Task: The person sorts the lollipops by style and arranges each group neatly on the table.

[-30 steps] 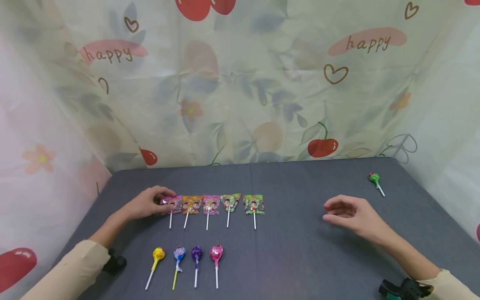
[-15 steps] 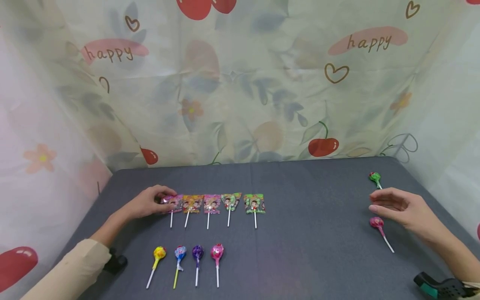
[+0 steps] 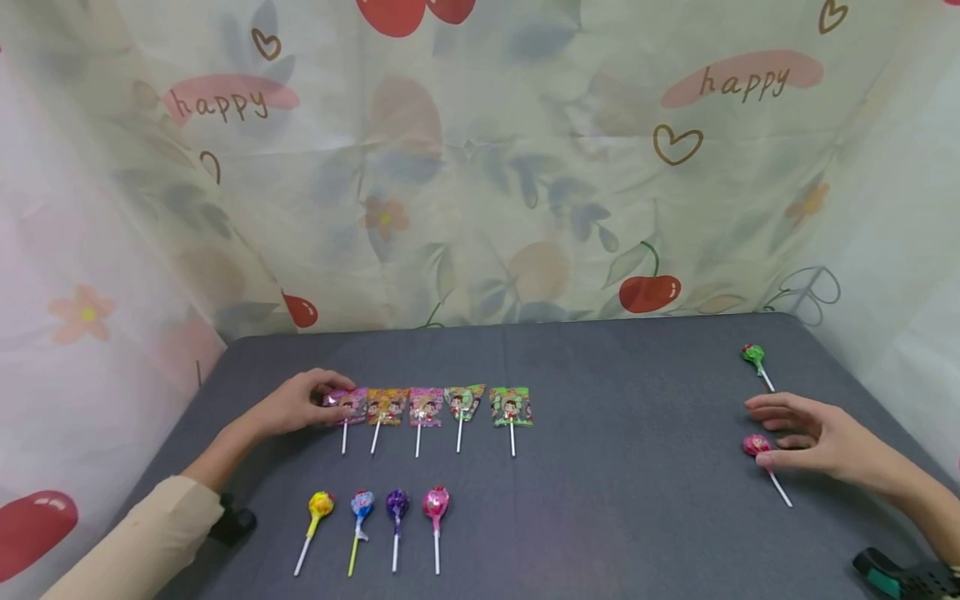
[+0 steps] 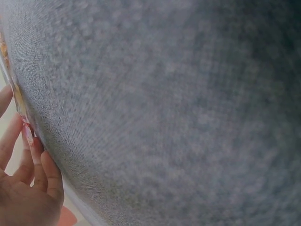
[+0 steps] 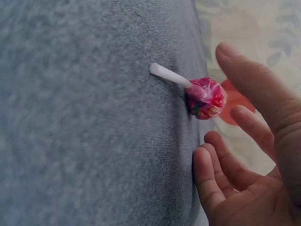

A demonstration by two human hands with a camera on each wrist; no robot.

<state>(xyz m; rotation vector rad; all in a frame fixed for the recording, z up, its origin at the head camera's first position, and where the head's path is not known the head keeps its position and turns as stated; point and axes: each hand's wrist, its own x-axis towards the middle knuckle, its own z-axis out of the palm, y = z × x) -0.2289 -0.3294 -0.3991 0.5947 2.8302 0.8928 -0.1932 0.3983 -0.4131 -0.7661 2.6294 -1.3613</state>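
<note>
My left hand (image 3: 296,406) pinches the left edge of a flat lollipop in a pink-purple packet (image 3: 357,406), the leftmost of a row on the grey table. In the left wrist view, its fingertips (image 4: 36,146) are at the packet's edge. Over at the right, my right hand (image 3: 828,437) hovers with spread, bent fingers around a pink-wrapped ball lollipop (image 3: 756,445). The thumb overlaps its stick in the head view. From the right wrist, this lollipop (image 5: 207,98) shows a gap to the thumb and fingers. Just beyond lies a green ball lollipop (image 3: 753,355).
More packet lollipops continue the row: an orange one (image 3: 387,406), a pink one (image 3: 426,406) and two green ones. Nearer me lie yellow (image 3: 321,504), blue (image 3: 362,503), purple (image 3: 397,502) and pink (image 3: 436,502) ball lollipops. A printed curtain (image 3: 480,208) stands behind the table.
My right hand has moved right across the table to the pink ball lollipop, which lay outside or behind it before. The left hand stays at the packet.
</note>
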